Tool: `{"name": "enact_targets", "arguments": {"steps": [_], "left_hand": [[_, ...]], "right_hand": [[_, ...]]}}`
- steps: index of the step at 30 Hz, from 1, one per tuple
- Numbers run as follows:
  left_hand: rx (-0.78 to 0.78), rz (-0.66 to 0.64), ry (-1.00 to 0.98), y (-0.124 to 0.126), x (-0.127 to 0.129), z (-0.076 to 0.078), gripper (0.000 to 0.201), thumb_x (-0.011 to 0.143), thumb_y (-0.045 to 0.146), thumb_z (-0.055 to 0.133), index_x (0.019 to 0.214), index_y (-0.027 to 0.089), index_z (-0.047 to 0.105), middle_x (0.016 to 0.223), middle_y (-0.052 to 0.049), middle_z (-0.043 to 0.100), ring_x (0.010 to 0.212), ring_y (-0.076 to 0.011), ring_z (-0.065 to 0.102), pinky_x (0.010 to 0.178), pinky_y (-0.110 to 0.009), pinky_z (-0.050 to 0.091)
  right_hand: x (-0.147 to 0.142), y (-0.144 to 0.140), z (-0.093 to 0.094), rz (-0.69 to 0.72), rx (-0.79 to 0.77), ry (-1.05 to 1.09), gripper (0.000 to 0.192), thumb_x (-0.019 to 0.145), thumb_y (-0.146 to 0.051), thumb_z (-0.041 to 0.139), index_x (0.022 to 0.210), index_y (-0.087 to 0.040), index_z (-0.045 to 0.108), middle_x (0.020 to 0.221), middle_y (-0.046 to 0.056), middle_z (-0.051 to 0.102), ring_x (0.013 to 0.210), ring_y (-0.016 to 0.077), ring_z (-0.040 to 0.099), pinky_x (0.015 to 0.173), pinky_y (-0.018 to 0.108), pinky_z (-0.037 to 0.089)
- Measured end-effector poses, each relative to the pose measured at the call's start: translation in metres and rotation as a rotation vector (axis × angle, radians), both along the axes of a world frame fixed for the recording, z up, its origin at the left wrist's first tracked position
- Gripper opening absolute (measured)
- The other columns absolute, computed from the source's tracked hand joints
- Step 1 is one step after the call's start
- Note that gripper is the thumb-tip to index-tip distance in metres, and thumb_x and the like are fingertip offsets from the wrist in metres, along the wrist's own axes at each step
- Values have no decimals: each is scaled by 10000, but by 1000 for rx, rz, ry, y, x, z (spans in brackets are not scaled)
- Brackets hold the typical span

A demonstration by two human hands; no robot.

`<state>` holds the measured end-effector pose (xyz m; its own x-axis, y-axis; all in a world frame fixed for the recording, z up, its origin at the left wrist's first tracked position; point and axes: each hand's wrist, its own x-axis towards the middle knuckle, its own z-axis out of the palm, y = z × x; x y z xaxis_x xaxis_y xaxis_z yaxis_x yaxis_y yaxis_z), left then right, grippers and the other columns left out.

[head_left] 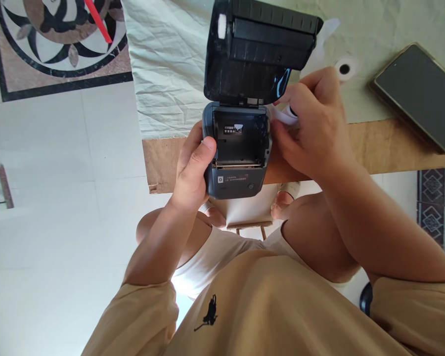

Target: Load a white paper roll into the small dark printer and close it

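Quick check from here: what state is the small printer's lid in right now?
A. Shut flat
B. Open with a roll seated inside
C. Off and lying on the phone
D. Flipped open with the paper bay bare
D: the lid stands flipped up above the printer, whose bay shows no roll; the right hand holds white paper beside it.

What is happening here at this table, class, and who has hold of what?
A person holds a small dark printer at the table's edge, its lid swung open and the paper bay empty. The left hand grips the printer's side. The right hand is closed around a white paper roll right beside the open bay. Another paper roll and a phone lie on the table further off.
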<state>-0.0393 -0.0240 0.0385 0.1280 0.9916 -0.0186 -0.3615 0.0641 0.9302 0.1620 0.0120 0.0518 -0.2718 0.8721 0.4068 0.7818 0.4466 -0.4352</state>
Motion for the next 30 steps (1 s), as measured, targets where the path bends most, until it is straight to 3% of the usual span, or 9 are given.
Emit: {"name": "enact_targets", "arguments": {"steps": [6,14,17,23,30], "left_hand": [[-6,-8,33,1,0,-1,473,859,603,484,1087,211,619,970,-95,673,1170,-281,611,931,-423,523],[-10,13,37,1,1,2,426,859,590,495,1028,221,624,998,-80,677,1195,-290,600,919,-403,533],[-7,-9,36,0,0,2,412,876,562,489,1067,219,615,1021,-74,682,1203,-281,599,939,-408,530],[3,-10,52,0,0,0,441,872,579,478,1089,215,603,1041,-69,685,1214,-279,595,970,-421,520],[23,-28,42,1,-2,-4,408,878,562,465,1070,226,595,1040,-75,677,1227,-279,589,964,-425,520]], "right_hand": [[0,1,-3,26,-9,14,345,730,-148,551,1056,-248,500,1004,50,518,893,180,533,818,407,495],[3,1,0,-9,-66,-56,162,831,-259,541,992,-246,552,979,56,482,851,161,528,789,388,512],[4,2,1,-1,-62,-52,189,829,-255,566,1017,-249,545,974,55,502,834,155,526,757,369,521],[4,3,0,95,-38,45,261,825,-196,565,1061,-244,467,1047,57,537,1004,183,550,839,363,539],[1,0,1,115,-128,45,237,820,-146,508,1027,-236,436,1011,57,554,926,179,561,780,350,506]]}}
